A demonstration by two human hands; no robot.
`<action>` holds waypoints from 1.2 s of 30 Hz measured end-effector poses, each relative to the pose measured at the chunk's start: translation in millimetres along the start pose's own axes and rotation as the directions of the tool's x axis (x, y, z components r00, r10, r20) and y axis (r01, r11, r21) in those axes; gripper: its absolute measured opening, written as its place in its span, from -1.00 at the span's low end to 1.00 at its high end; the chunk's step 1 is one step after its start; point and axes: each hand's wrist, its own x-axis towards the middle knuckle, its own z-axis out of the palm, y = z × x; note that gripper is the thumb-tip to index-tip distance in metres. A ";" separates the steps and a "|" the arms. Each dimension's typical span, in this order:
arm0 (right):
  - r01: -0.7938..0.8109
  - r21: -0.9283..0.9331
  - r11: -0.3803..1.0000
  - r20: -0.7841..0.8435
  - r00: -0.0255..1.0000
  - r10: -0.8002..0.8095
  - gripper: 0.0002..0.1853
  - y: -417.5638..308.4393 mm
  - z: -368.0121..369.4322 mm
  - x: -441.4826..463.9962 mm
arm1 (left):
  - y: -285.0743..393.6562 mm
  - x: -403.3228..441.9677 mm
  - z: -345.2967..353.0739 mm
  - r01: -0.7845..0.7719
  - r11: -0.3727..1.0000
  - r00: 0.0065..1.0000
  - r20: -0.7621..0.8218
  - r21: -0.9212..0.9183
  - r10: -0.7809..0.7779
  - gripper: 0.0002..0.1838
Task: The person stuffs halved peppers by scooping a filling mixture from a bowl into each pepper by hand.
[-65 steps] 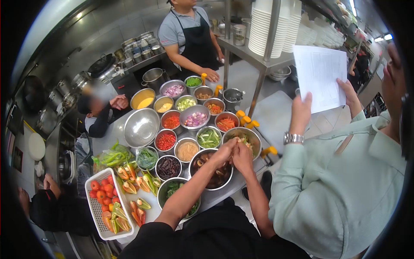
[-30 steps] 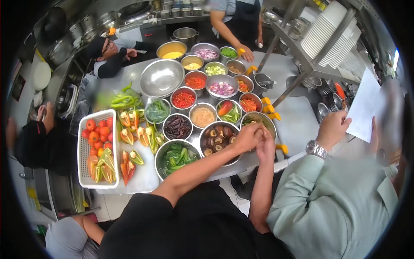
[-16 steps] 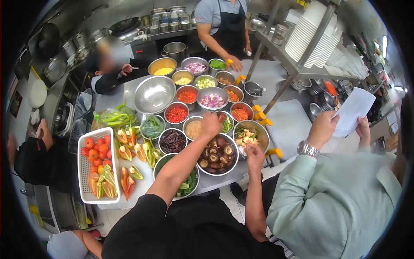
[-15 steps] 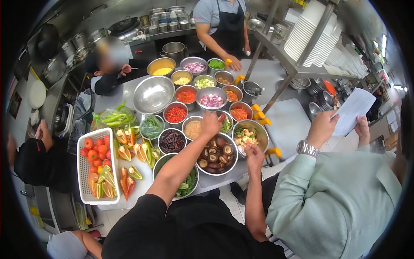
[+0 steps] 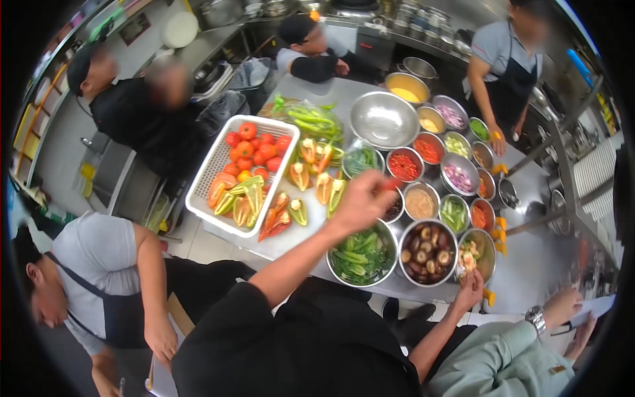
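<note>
My left hand (image 5: pixel 365 204) is closed on a small red piece, above the bowl of dark dried chilies (image 5: pixel 395 206) and the cut peppers (image 5: pixel 324 187). At the rim of the metal bowl of pale chopped pieces (image 5: pixel 471 255), my right hand (image 5: pixel 469 290) is pinched; what it holds is too small to make out. Between my hands stand a bowl of mushrooms (image 5: pixel 428 253) and a bowl of leafy greens (image 5: pixel 360 258). Beyond my left hand are a bowl of chopped red chilies (image 5: pixel 405 165) and a bagged green vegetable (image 5: pixel 361 161).
A white basket (image 5: pixel 198 192) holds tomatoes and cut peppers at the left. A large metal bowl (image 5: pixel 383 120) stands at the back. Co-workers are around the table; one, in a green sleeve (image 5: pixel 509 351), is close at my right with paper (image 5: pixel 595 309). A metal shelf post stands at the right.
My left hand has moved left, from beside the mushrooms to over the cut peppers, with the red piece. My right hand remains by the bowl of pale pieces. The view has swung left.
</note>
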 end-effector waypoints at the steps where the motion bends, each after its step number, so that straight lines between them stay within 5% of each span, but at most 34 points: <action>1: 0.005 -0.008 1.000 0.011 1.000 -0.005 -0.79 -2.5 4.6 -3.7 | -16.0 -6.6 -31.7 0.077 0.993 0.993 -0.093 0.091 -0.069 -0.82; 4: 0.015 -0.015 1.000 0.044 0.999 -0.015 -0.80 -16.0 11.6 -12.1 | -39.6 -28.8 -123.9 0.275 0.907 0.920 -0.362 0.319 -0.152 -0.84; 5: 0.024 -0.012 1.000 0.065 0.998 -0.023 -0.80 -17.3 14.7 -14.2 | -66.9 -39.7 -157.1 0.231 0.796 0.930 -0.368 0.559 -0.011 -0.82; 7: 0.050 -0.024 0.998 0.064 0.997 -0.049 -0.81 -17.4 18.1 -15.8 | -77.8 -56.7 -202.4 0.377 0.612 0.878 -0.479 0.696 0.004 -0.85; 10: 0.072 -0.034 0.997 0.037 0.997 -0.071 -0.82 -24.6 26.6 -17.2 | -83.7 -70.7 -255.5 0.379 0.462 0.863 -0.487 0.802 0.137 -0.82; 15: 0.104 -0.088 0.991 0.026 0.994 -0.102 -0.82 -27.7 27.5 -14.3 | -119.0 -83.9 -290.2 0.422 0.186 0.907 -0.411 0.888 -0.096 -0.83; 16: 0.120 -0.078 0.990 0.038 0.992 -0.117 -0.82 -29.2 28.9 -14.2 | -117.8 -84.6 -285.7 0.415 0.192 0.910 -0.404 0.889 -0.094 -0.83; 18: 0.164 -0.098 0.982 -0.006 0.986 -0.165 -0.82 -36.3 38.4 -20.2 | -104.4 -80.8 -263.7 0.287 0.306 0.914 -0.355 0.908 0.198 -0.85; 19: 0.208 -0.119 0.971 -0.036 0.976 -0.214 -0.82 -39.0 39.8 -23.5 | -85.8 -72.1 -245.6 0.213 0.494 0.932 -0.328 0.843 0.158 -0.81; 21: 0.168 -0.138 0.976 -0.017 0.985 -0.172 -0.82 -34.0 37.6 -24.4 | -94.9 -73.9 -203.1 0.302 0.781 0.920 -0.382 0.546 -0.089 -0.76; 23: 0.106 -0.170 0.980 -0.033 0.993 -0.113 -0.83 -38.8 44.9 -29.8 | -72.3 -61.6 -157.4 0.441 0.771 0.897 -0.264 0.459 -0.355 -0.71; 26: 0.093 -0.116 0.989 0.051 0.995 -0.088 -0.85 -42.8 49.5 -37.7 | -115.8 -52.3 -117.9 0.370 0.752 0.927 -0.164 0.546 -0.338 -0.69; 30: 0.126 -0.116 0.985 0.075 0.990 -0.118 -0.89 -55.4 56.7 -52.5 | -172.7 -35.3 -91.0 0.343 0.655 0.940 -0.249 0.674 -0.235 -0.70; 32: 0.107 -0.073 0.992 0.102 0.990 -0.100 -0.88 -57.6 54.5 -58.8 | -162.5 -22.6 -85.7 0.603 0.586 0.797 -0.416 0.541 -0.437 -0.68; 36: 0.089 -0.025 0.996 0.092 0.992 -0.086 -0.87 -55.7 46.9 -62.3 | -157.4 -19.7 -80.6 0.594 0.662 0.787 -0.499 0.456 -0.363 -0.61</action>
